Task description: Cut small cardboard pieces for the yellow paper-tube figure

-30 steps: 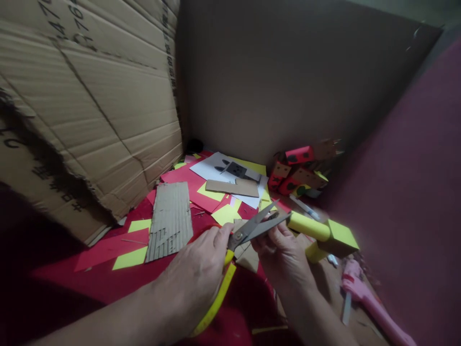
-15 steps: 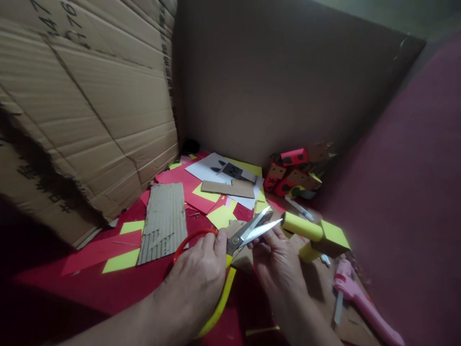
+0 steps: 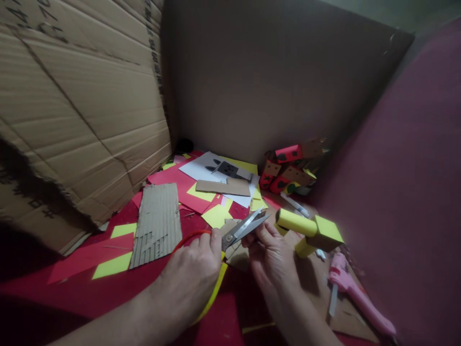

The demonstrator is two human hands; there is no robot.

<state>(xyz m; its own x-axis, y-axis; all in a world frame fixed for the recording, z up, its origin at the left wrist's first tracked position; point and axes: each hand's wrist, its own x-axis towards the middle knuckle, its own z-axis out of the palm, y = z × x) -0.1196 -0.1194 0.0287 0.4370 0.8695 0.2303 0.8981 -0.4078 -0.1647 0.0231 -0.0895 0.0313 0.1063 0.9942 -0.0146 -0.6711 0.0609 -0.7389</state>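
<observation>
My left hand [image 3: 196, 269] is wrapped round the handles of a pair of scissors [image 3: 239, 230], one handle red and the other yellow. The blades point away to the right and are slightly apart. Their tips lie over the fingers of my right hand [image 3: 272, 254], which pinch a small dark brownish piece, mostly hidden behind the blades and fingertips; I cannot make out its kind. Under the scissors lies a cut piece of cardboard [image 3: 237, 259]. Just right of my right hand stands a yellow paper-covered shape [image 3: 327, 230], made of a tube and a block.
A corrugated cardboard strip [image 3: 156, 221] lies on the red surface at left, beside coloured paper. Behind are a notched cardboard piece [image 3: 219, 187] and white sheets. Red decorated boxes [image 3: 288, 154] stand back right; a pink glue gun [image 3: 356, 293] lies right. A large carton [image 3: 90, 91] rises at left.
The scissor blades have come closer together near my right fingertips. Everything in view has shifted slightly left as the camera turned. Both hands keep their holds.
</observation>
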